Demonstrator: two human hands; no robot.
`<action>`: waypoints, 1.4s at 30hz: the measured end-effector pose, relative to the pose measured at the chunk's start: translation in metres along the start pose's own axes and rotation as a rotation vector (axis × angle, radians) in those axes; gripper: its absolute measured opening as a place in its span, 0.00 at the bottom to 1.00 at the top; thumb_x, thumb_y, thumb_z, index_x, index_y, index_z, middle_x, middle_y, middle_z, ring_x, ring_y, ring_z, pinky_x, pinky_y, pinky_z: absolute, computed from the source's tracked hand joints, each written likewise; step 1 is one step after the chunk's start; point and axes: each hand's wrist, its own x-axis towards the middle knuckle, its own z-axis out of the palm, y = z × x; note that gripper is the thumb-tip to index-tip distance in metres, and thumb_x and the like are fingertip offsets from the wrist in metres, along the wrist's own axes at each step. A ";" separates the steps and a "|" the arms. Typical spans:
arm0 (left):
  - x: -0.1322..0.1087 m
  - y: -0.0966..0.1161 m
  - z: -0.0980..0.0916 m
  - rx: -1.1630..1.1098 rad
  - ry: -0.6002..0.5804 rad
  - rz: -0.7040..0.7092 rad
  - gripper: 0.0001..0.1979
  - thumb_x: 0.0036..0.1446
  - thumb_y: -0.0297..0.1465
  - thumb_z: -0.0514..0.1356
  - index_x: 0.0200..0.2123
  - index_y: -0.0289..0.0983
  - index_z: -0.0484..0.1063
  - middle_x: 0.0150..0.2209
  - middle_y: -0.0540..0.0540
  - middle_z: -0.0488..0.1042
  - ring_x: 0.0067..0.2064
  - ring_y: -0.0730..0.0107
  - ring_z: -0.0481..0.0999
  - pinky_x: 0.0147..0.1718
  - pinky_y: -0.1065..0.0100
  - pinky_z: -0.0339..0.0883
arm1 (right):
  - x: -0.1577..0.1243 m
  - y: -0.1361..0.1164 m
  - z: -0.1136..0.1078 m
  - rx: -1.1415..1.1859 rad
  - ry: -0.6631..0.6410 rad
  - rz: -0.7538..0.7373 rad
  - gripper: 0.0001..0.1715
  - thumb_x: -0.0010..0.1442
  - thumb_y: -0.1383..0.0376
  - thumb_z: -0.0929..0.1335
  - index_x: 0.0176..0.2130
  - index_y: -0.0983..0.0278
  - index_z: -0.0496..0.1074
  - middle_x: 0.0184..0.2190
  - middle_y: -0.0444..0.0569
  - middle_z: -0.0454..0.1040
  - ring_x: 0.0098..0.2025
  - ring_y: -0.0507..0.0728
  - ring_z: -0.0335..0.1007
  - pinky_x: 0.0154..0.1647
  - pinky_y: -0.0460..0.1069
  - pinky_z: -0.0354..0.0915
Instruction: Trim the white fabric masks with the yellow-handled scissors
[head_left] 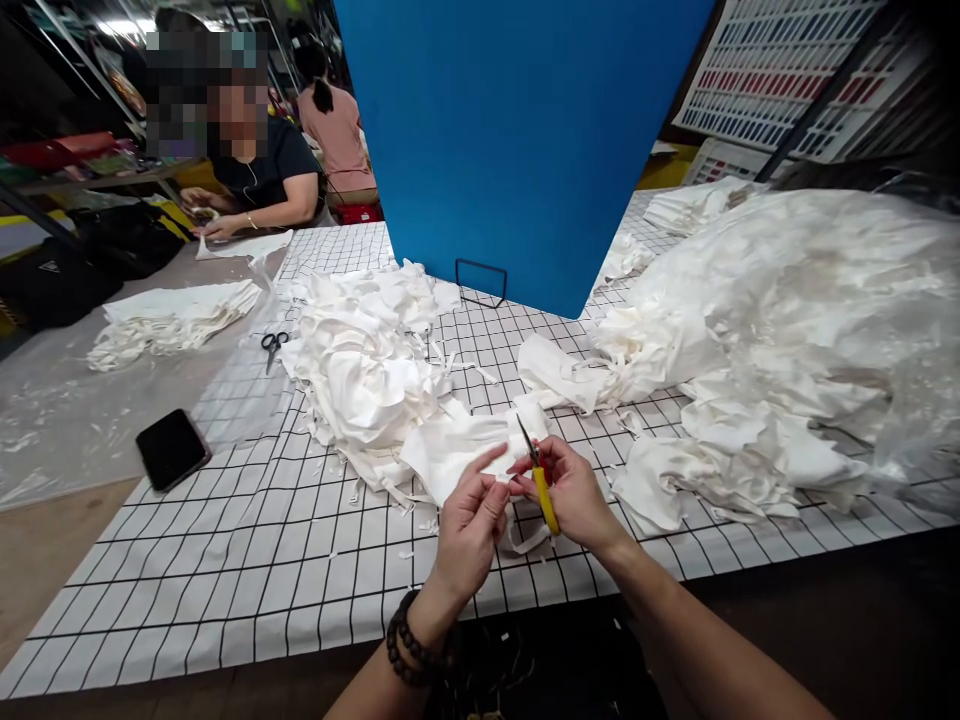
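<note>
White cloth lay everywhere on the checked table cover (247,560). At the near edge the left hand (469,525) pinched the edge of a white cloth piece (457,445) between thumb and fingers, the hand mostly closed around it. The right hand (574,495) was curled shut around yellow-handled snips (540,480), whose dark blades pointed up and away, just beside the cloth where the left hand held it. Whether the blades were touching the cloth could not be told. A thin white strip (525,545) hung in a loop below the two hands. A dark bead bracelet (409,645) sat on the left wrist.

Behind the held piece, a heap of white cloth (360,360) rose in the middle of the table, and a much larger heap (787,340) filled the right side. A blue panel (517,140) stood upright between them at the back. To the left, a pair of scissors (272,345) lay on the cover, and a black phone (171,448) lay near the cover's edge. Farther left sat a flat stack of white pieces (169,315). Across the table a person in a dark shirt (270,175) rested both hands on the surface, and another person in a pink top (337,130) stood farther back, facing away.
</note>
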 end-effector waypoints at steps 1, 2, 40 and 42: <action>0.002 0.000 0.001 -0.037 -0.035 -0.006 0.17 0.57 0.43 0.61 0.33 0.34 0.76 0.45 0.40 0.75 0.19 0.84 0.59 0.17 0.73 0.54 | -0.002 -0.001 -0.003 -0.017 -0.013 0.015 0.21 0.47 0.57 0.76 0.34 0.60 0.64 0.33 0.46 0.75 0.34 0.55 0.73 0.37 0.50 0.69; 0.003 -0.001 0.001 -0.062 -0.051 -0.006 0.17 0.58 0.44 0.61 0.33 0.33 0.75 0.41 0.41 0.76 0.18 0.84 0.59 0.18 0.74 0.55 | -0.004 -0.004 -0.007 -0.049 -0.014 0.028 0.21 0.48 0.56 0.76 0.34 0.60 0.64 0.34 0.46 0.75 0.35 0.55 0.73 0.38 0.50 0.69; 0.009 0.009 -0.010 0.402 -0.250 0.228 0.13 0.67 0.35 0.52 0.33 0.36 0.72 0.32 0.47 0.70 0.35 0.70 0.70 0.34 0.70 0.63 | -0.032 -0.055 -0.033 -1.202 -0.095 -0.078 0.17 0.54 0.50 0.68 0.29 0.59 0.62 0.20 0.40 0.67 0.22 0.53 0.62 0.24 0.46 0.49; 0.009 0.010 -0.011 0.393 -0.255 0.211 0.13 0.67 0.35 0.52 0.34 0.36 0.72 0.32 0.47 0.70 0.35 0.70 0.70 0.34 0.70 0.64 | -0.031 -0.055 -0.034 -1.208 -0.108 -0.102 0.17 0.54 0.51 0.68 0.29 0.60 0.63 0.20 0.40 0.67 0.21 0.52 0.61 0.24 0.46 0.49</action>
